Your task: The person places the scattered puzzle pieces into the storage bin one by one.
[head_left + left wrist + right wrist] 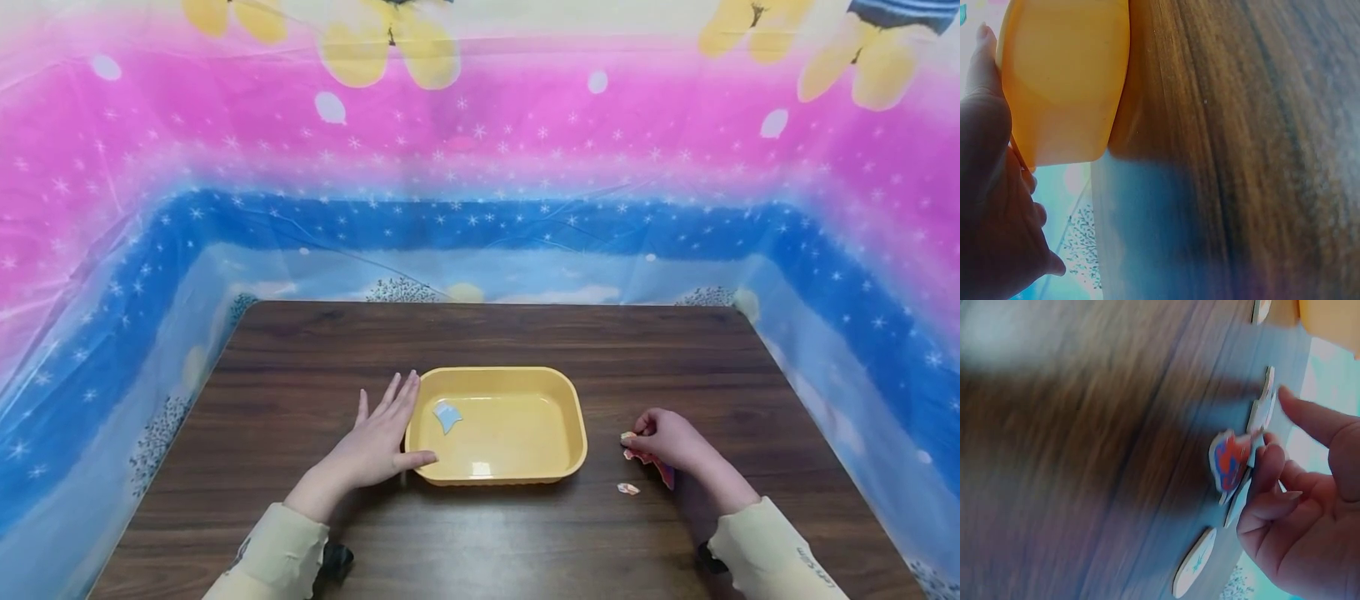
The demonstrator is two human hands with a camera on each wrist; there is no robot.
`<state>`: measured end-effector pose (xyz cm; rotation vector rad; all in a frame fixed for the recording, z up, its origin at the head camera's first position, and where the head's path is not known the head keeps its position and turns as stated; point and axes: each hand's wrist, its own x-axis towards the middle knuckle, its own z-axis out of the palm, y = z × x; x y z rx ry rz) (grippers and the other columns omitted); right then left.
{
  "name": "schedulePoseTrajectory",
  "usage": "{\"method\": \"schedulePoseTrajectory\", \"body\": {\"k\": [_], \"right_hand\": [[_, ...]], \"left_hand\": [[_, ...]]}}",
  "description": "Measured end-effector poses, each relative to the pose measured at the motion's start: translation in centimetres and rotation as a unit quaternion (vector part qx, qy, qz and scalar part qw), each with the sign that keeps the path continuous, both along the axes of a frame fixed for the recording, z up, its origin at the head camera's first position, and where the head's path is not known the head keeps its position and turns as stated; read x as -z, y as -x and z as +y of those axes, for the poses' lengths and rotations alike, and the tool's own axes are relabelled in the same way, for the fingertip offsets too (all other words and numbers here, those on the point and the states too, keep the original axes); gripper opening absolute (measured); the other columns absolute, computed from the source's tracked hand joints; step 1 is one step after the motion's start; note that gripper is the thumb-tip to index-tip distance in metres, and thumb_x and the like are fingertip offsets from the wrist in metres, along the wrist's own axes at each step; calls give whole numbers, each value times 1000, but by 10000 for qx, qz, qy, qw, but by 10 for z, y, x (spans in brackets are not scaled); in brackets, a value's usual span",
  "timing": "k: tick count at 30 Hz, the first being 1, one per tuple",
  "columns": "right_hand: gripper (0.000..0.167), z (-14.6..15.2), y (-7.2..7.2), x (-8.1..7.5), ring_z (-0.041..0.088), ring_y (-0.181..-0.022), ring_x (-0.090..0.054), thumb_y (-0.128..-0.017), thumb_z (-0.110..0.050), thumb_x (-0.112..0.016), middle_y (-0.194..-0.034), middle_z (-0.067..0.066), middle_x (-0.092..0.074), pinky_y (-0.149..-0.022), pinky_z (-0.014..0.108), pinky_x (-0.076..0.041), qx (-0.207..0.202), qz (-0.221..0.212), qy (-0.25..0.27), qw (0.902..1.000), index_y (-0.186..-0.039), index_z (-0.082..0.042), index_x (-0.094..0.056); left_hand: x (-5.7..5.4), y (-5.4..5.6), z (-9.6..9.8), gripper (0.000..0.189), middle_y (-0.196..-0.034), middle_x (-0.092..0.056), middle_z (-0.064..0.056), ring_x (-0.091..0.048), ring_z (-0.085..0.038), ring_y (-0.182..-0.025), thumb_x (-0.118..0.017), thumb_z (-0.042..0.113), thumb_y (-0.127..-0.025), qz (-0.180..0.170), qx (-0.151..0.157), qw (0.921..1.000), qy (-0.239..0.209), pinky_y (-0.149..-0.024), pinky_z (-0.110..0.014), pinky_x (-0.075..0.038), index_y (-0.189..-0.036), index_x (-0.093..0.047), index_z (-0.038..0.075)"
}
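A yellow rectangular basin (495, 482) stands mid-table, with a light blue, irregular puzzle piece (447, 417) inside at its left. My left hand (378, 442) rests against the basin's left end, fingers spread and straight, thumb over the rim; the left wrist view shows the same yellow wall (1063, 94) beside the palm. To the right of the basin, my right hand (678, 440) pinches at a small flat puzzle piece among red, jagged ones (666, 473). In the right wrist view an orange-and-blue puzzle piece (1229, 461) tilts at the fingertips, partly blurred.
A small pale piece with orange marks (628, 489) lies nearer me on the dark wooden table (480, 333). Another oval piece (1195, 562) lies by the right hand in the right wrist view. A patterned cloth (480, 225) hangs behind and beside the table.
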<state>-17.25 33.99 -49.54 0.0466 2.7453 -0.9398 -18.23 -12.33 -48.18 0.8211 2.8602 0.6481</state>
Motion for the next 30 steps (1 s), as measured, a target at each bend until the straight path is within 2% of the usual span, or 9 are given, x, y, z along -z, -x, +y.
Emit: {"method": "schedulePoseTrajectory", "body": {"k": [4,9,12,16,19,24,28,30], "right_hand": [[27,-6,0,0,15,-53,-59,-88,-16,-79,-68,2,-61,-50,32,-50,82,-130,72,9999,-93,-1,-57],[19,-9,-1,-4,16,-44,-56,-91,-9,-75,-58,3,-58,-41,33,-48,-172,-61,80,9998,-81,-5,-59],[21,-9,0,-3,16,-44,-55,-92,-7,-74,-57,2,-59,-40,32,-47,-359,21,131,9993,-78,-5,-59],[21,-11,-1,2,16,-46,-55,-94,-9,-72,-60,1,-60,-36,33,-46,-338,-9,66,9994,-82,-7,-55],[22,-15,-3,4,14,-48,-55,-94,-13,-73,-62,-3,-60,-40,33,-46,-433,353,-366,9978,-87,-10,-52],[19,-21,-3,7,8,-53,-54,-94,-19,-74,-64,-8,-60,-51,31,-44,-660,1055,-937,9878,-91,-13,-57],[13,-23,-2,2,11,-51,-56,-96,-24,-73,-68,-5,-64,-49,32,-47,-450,877,-736,9924,-94,-12,-68],[15,-24,1,-2,12,-56,-60,-96,-26,-73,-76,-2,-69,-55,35,-52,-251,853,-598,9942,-99,-11,-73]], "left_hand": [[0,0,0,109,-170,-7,-16,-5,-41,-155,-70,55,-91,-27,5,10000,-8,-112,-77,2,-162,-10,-2],[1,0,1,109,-170,-6,-15,-4,-40,-155,-69,56,-91,-59,1,10000,-25,-112,-77,2,-162,-10,-2],[2,0,0,109,-170,-5,-14,-4,-40,-155,-70,54,-91,-43,5,10000,-52,-112,-77,2,-162,-10,-2],[2,0,-1,108,-170,-5,-14,-5,-41,-155,-70,53,-92,-34,12,10000,-54,-111,-78,1,-162,-10,-2],[3,1,-1,108,-170,-7,-16,-5,-41,-155,-70,54,-92,-30,13,10000,-22,-111,-78,0,-162,-9,-1],[4,2,-1,110,-170,-7,-17,-4,-40,-155,-69,56,-91,-89,-5,10000,-24,-112,-77,2,-162,-8,0],[4,2,-1,110,-170,-7,-16,-3,-39,-155,-69,57,-91,-128,-11,9999,-30,-112,-76,3,-162,-9,-1],[4,2,-1,110,-170,-7,-16,-2,-39,-155,-69,57,-91,-125,-9,9999,-22,-112,-76,4,-162,-9,-1]]}}
